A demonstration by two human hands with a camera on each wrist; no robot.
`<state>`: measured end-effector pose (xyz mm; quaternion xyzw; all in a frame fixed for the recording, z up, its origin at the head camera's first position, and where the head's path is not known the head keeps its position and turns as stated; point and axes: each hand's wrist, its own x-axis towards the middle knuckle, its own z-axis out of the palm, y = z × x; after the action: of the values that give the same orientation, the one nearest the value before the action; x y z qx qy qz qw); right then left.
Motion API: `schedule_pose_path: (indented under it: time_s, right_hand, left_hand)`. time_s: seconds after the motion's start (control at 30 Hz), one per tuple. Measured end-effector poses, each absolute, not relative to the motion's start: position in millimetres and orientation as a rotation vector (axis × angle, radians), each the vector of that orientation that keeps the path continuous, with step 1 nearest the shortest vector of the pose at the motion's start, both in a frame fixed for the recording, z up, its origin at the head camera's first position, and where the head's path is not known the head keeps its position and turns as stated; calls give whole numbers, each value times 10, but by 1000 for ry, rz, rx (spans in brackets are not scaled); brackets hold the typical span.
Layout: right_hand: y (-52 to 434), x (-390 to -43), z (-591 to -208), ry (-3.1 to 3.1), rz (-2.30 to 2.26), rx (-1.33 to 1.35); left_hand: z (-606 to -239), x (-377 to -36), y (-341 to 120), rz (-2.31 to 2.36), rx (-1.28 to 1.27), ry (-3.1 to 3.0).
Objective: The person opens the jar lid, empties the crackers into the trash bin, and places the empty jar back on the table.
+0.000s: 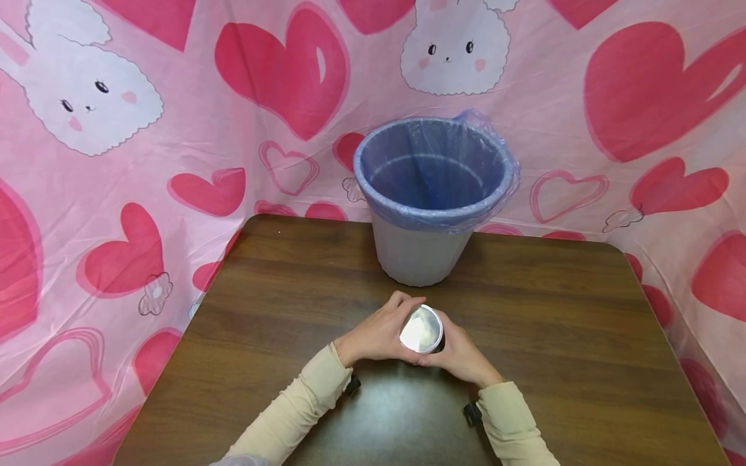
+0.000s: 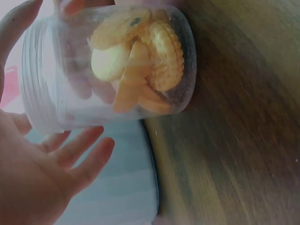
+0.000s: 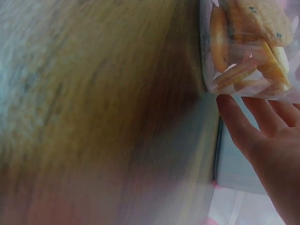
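A clear plastic jar with a silver foil seal stands on the brown table, near its middle. Round yellow biscuits fill it, as the left wrist view shows. My left hand curls round the jar's left side, fingers reaching over its far edge. My right hand grips it from the right. In the right wrist view the jar sits just above my fingers, which touch its wall.
A grey bin with a blue plastic liner stands at the table's far edge, just behind the jar. A pink cloth with hearts and rabbits hangs all round the table.
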<state>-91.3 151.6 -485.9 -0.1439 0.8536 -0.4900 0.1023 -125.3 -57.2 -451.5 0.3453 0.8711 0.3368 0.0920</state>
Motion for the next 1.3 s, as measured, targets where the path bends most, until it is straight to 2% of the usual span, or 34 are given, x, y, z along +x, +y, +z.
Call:
schedule_pose_path:
  time_s: [0.37, 1.3]
  right_hand:
    - [1507, -907, -4864, 2512, -1463, -407]
    - [1500, -930, -4901, 2505, -1482, -411]
  left_hand:
    - [-4523, -1300, -669, 999, 1230, 2444]
    - [-4523, -1281, -757, 1060, 1139, 2454]
